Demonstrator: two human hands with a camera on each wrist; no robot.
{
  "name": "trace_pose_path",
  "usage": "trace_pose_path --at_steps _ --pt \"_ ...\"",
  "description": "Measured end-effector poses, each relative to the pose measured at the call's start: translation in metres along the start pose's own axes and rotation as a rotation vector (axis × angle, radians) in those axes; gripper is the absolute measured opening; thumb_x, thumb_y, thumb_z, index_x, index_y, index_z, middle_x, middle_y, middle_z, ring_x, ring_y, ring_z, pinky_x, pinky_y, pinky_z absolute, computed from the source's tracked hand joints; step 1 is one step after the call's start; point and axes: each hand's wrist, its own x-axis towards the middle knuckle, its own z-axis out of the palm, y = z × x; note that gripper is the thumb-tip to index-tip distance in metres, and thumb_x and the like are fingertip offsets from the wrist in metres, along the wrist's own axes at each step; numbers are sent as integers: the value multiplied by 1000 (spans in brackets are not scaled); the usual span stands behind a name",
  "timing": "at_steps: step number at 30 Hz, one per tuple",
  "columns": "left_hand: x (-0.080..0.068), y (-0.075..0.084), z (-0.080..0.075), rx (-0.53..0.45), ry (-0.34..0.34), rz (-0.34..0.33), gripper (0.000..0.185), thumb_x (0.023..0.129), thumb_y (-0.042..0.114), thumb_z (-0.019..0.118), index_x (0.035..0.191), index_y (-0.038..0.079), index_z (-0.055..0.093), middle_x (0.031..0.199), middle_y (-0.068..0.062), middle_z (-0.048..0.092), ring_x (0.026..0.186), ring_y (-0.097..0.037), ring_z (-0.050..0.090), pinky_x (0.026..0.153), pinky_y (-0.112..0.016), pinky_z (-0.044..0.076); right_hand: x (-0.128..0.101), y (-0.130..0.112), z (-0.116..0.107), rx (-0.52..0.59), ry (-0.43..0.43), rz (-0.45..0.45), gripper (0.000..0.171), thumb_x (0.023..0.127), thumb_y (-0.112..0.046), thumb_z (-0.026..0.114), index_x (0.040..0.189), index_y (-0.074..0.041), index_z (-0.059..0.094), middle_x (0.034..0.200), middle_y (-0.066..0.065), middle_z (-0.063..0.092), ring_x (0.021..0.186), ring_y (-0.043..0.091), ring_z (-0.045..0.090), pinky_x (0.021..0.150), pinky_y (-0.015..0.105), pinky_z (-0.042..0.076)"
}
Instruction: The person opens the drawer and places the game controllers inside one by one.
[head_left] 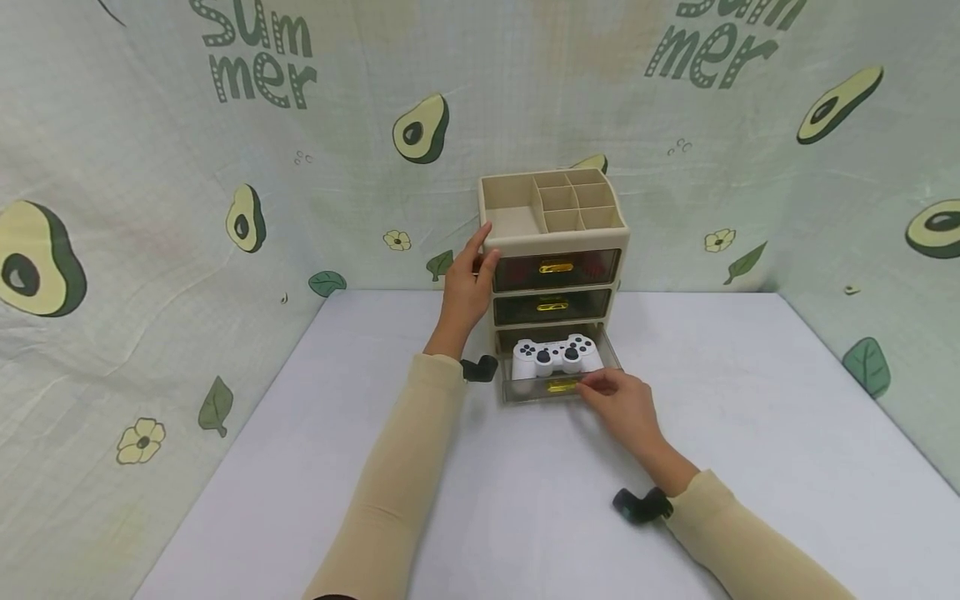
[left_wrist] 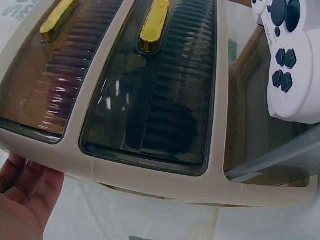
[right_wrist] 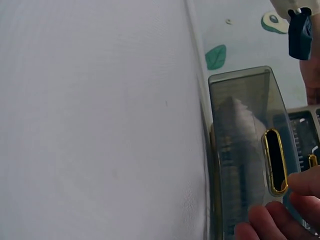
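Observation:
A beige desktop drawer organizer (head_left: 553,243) stands at the back of the table. Its bottom drawer (head_left: 528,390) is pulled out, and a white game controller (head_left: 557,357) lies inside it. My left hand (head_left: 467,287) rests against the organizer's upper left side; in the left wrist view the hand's (left_wrist: 30,192) fingers lie along that side wall, partly hidden by the front frame. My right hand (head_left: 621,407) pinches the bottom drawer's gold handle (head_left: 561,386). In the right wrist view, the thumb touches one end of this handle (right_wrist: 275,162).
Above, the middle drawer (head_left: 517,310) and top drawer (head_left: 517,271) are closed, each dark and see-through with a gold handle. The organizer's top tray (head_left: 512,220) is divided into compartments. A printed cloth (head_left: 337,167) hangs behind the white table (head_left: 300,500).

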Motion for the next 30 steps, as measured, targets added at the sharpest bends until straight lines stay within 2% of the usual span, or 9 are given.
trace_pose_path --at_steps 3,6,10,14,23,26,30 --pt "0 0 0 -1 1 8 51 101 45 45 150 35 36 91 -7 54 79 -18 48 70 -31 43 0 2 0 4 -15 2 17 87 -22 73 99 -11 75 97 8 75 93 22 68 81 36 52" --pt "0 -1 1 -5 5 15 52 101 45 46 150 30 37 91 -7 54 78 -18 48 69 -31 43 0 3 1 39 -36 21 18 88 -24 73 102 -12 76 97 7 75 91 18 67 78 30 51" --pt "0 -1 1 -11 8 11 52 100 46 46 150 33 37 92 -8 54 79 -18 49 70 -31 44 0 4 6 187 -62 102 21 87 -22 73 105 -10 74 98 8 74 81 9 66 72 22 53" --pt "0 0 1 -13 11 -2 51 100 46 46 149 38 36 96 -8 56 81 -18 50 71 -31 45 -1 2 11 378 -73 193 26 88 -17 73 109 -2 71 100 10 73 77 4 67 72 22 56" --pt "-1 2 0 -25 12 -3 50 100 45 46 149 38 36 96 -8 54 81 -18 49 71 -30 45 4 -10 20 750 -25 385 31 91 0 64 118 13 60 96 1 63 85 11 70 82 27 56" --pt "-1 2 0 -23 16 5 50 100 45 46 149 37 37 95 -8 54 80 -18 49 71 -31 44 5 -13 22 818 -11 415 34 91 2 64 121 16 57 94 0 61 82 9 70 83 27 56" --pt "-1 1 1 -13 19 7 50 100 46 45 149 37 37 95 -8 54 80 -18 49 71 -31 45 7 -15 22 825 1 419 37 90 2 64 123 16 56 93 -1 62 80 6 69 85 28 55"
